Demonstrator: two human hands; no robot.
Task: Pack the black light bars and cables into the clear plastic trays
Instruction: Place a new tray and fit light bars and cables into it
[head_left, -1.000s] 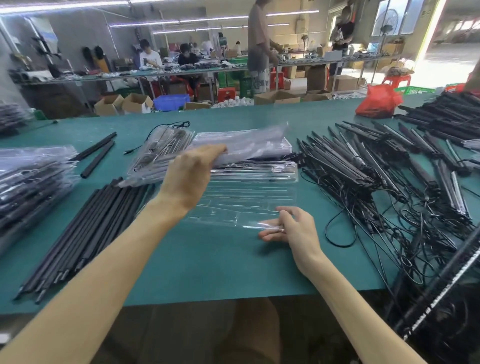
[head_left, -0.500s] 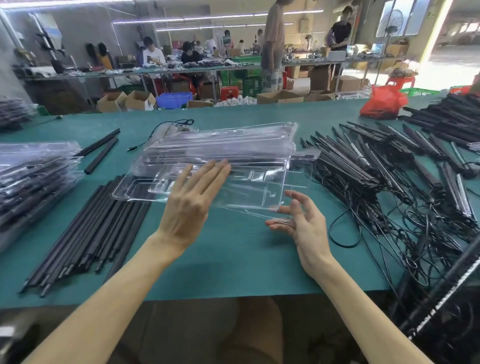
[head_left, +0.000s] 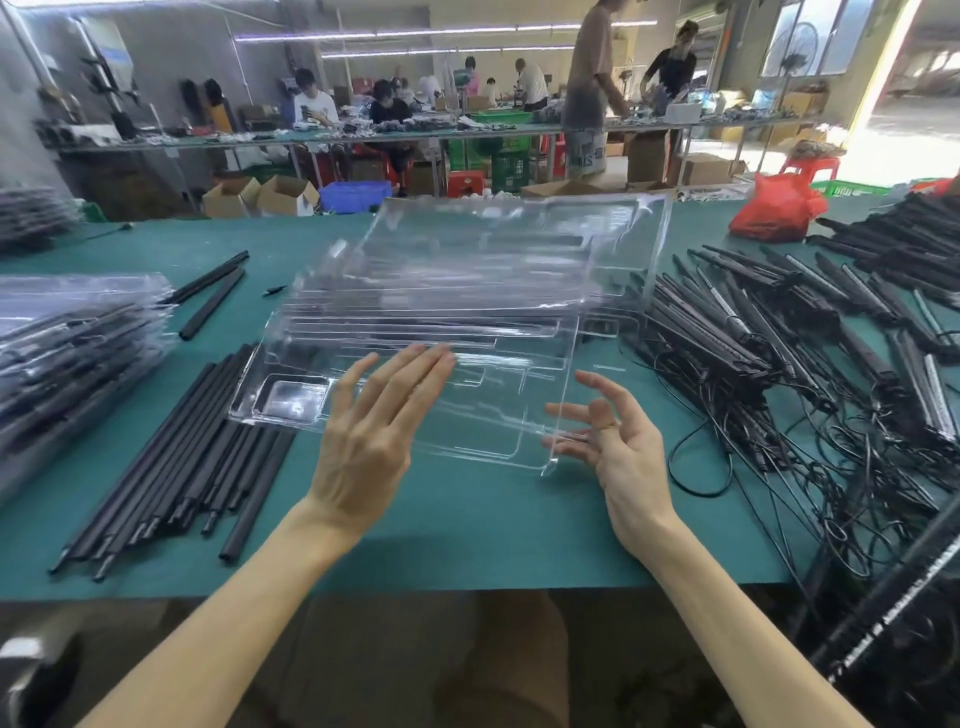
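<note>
A clear plastic clamshell tray (head_left: 415, 322) lies on the green table (head_left: 467, 535) in front of me, its lid half (head_left: 519, 244) raised and tilted toward the far side. My left hand (head_left: 363, 441) rests flat on the tray's near part with straight fingers. My right hand (head_left: 618, 441) is spread open at the tray's near right corner, fingertips touching its edge. Plain black bars (head_left: 171, 467) lie in a row to the left. A heap of black light bars with tangled cables (head_left: 779, 353) covers the right side.
A stack of packed clear trays (head_left: 67, 353) stands at the far left. Two loose black bars (head_left: 208, 296) lie behind the row. A red plastic bag (head_left: 774, 208) sits at the back right. People work at benches beyond the table.
The tray has come off the stack toward me and its lid has swung up and open. My left hand went from gripping it to lying flat; my right fingers spread.
</note>
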